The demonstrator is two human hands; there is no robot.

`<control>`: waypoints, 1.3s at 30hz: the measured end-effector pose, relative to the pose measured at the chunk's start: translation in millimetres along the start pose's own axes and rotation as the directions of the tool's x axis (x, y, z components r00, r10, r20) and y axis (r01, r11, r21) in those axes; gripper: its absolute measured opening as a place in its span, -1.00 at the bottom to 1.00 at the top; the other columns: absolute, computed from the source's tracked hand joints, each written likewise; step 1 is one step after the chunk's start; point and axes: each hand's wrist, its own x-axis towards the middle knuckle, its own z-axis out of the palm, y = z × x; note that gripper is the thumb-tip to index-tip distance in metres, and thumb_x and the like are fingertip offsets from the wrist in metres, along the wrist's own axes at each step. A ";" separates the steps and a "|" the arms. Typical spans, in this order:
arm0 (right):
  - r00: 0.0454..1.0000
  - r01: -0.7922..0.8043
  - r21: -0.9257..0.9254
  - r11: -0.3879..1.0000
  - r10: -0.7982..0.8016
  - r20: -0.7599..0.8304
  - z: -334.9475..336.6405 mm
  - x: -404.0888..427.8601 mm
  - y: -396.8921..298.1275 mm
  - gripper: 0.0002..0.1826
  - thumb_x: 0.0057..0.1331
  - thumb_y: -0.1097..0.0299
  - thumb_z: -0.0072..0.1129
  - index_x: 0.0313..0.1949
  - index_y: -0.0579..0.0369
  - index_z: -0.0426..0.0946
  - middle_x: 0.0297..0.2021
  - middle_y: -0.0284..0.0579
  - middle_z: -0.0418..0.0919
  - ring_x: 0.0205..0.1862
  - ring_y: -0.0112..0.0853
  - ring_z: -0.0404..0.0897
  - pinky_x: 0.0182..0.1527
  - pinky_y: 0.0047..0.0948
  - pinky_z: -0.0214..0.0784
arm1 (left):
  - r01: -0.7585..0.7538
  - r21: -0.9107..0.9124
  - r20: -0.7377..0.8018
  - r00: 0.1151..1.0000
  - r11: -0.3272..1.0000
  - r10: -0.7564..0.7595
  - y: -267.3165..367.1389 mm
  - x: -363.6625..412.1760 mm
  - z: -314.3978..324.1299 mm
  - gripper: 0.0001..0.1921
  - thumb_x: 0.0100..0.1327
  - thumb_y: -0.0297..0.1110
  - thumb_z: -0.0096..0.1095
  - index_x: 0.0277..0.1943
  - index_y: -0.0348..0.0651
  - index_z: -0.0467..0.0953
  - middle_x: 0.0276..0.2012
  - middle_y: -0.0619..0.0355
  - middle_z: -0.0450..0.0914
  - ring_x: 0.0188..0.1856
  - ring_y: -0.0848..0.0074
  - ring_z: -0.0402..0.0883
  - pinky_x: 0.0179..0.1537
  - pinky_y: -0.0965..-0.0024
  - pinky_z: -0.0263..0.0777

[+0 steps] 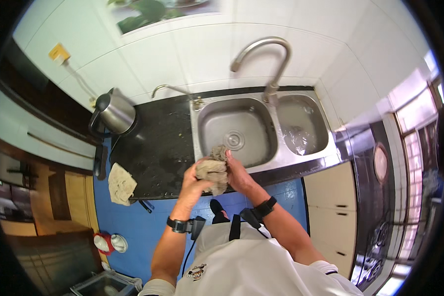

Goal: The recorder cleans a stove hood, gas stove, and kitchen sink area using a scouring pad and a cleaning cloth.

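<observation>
A crumpled greyish-beige cloth (214, 172) is bunched between my two hands, over the front edge of the sink and counter. My left hand (192, 181) grips its left side, with the thumb laid across the front. On the right side, my right hand (238, 174) holds the cloth, fingers partly hidden behind it. Just beyond lies the larger basin (255, 122) of a stainless steel double sink, its round drain strainer (234, 140) showing. The smaller basin (304, 111) to the right has water in it.
A tall curved faucet (281, 66) stands behind the sink, a thin tap (174, 88) to its left. On the wet black countertop (155, 148) sits a steel electric kettle (114, 111). Another pale cloth (121, 184) hangs over the left corner. Cream cabinets (329, 192) stand at right.
</observation>
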 end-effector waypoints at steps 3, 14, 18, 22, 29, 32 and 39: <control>0.998 0.010 0.238 0.971 0.005 -0.061 -23.7 -47.1 -4.6 -0.27 0.58 -0.37 -0.19 0.34 0.01 0.44 0.19 -0.17 0.62 0.20 -0.31 0.60 0.28 -0.19 0.45 | -0.186 0.516 0.046 0.981 0.836 0.190 -51.7 11.1 54.6 -0.32 -0.04 -0.60 0.45 0.25 -0.35 0.50 0.31 -0.06 0.52 0.39 0.20 0.45 0.40 0.21 0.33; 0.834 0.455 0.360 0.814 -0.248 -0.493 -172.5 -206.1 -46.2 -0.66 0.51 0.36 0.04 0.20 0.17 0.55 -0.02 -0.04 0.70 -0.02 -0.21 0.73 0.05 -0.23 0.62 | 0.056 0.353 0.414 0.886 0.934 -0.209 -119.5 2.8 245.4 0.16 0.24 -0.47 0.55 0.70 -0.12 -0.23 0.59 -0.09 0.14 0.57 0.17 0.23 0.52 0.27 0.15; 0.887 0.460 0.612 0.643 -0.359 -0.290 -216.1 -254.2 -68.1 -0.40 0.64 -0.14 -0.21 0.33 0.06 0.47 0.09 0.06 0.66 0.14 -0.07 0.65 0.27 -0.01 0.50 | 0.463 0.147 0.300 0.821 0.874 -0.485 -130.7 -2.2 293.9 -0.15 0.51 0.21 0.13 0.69 0.22 -0.08 0.54 0.15 0.28 0.44 0.32 0.41 0.30 -0.13 0.37; 0.877 0.422 0.734 0.533 -0.444 -0.182 -233.9 -275.9 -78.8 -0.28 0.62 -0.28 -0.29 0.36 0.10 0.40 0.17 0.09 0.62 0.21 -0.02 0.62 0.29 0.07 0.48 | 0.649 0.003 0.327 0.718 0.760 -0.614 -152.0 4.6 326.9 -0.29 0.54 0.41 -0.22 0.57 0.24 0.24 0.50 0.15 0.38 0.45 0.17 0.44 0.26 -0.27 0.41; 0.708 0.329 -0.319 0.889 -0.456 -0.540 -261.9 -277.1 -79.1 -0.52 0.64 0.06 -0.13 0.19 0.19 0.55 0.20 0.07 0.61 0.16 -0.01 0.63 0.25 -0.05 0.45 | 0.686 -0.214 0.451 0.701 0.695 -0.553 -150.7 27.1 368.2 -0.19 0.56 0.38 -0.28 0.56 -0.12 0.21 0.54 -0.03 0.30 0.52 0.03 0.35 0.42 -0.40 0.25; 0.375 -0.014 -0.984 0.176 -0.912 -0.168 -258.4 -272.6 -81.9 -0.54 0.26 0.31 0.19 0.09 0.35 0.58 0.09 0.22 0.57 0.15 0.14 0.55 0.22 0.02 0.42 | 0.705 -0.340 0.459 0.702 0.622 -0.545 -157.0 44.4 369.8 -0.41 0.59 0.18 -0.07 0.35 -0.13 0.47 0.27 0.03 0.61 0.29 0.17 0.60 0.35 -0.14 0.44; 0.609 0.043 -0.986 0.161 -0.787 -0.102 -231.8 -269.1 -104.6 0.06 0.05 0.64 0.05 0.62 0.28 -0.06 0.55 0.42 0.04 0.57 0.29 0.06 0.60 0.06 -0.09 | 0.661 -0.303 0.344 0.747 0.686 -0.568 -209.4 93.2 381.8 -0.75 0.53 -0.19 0.08 -0.10 -0.08 0.70 -0.23 0.23 0.74 -0.19 0.49 0.70 -0.11 0.33 0.60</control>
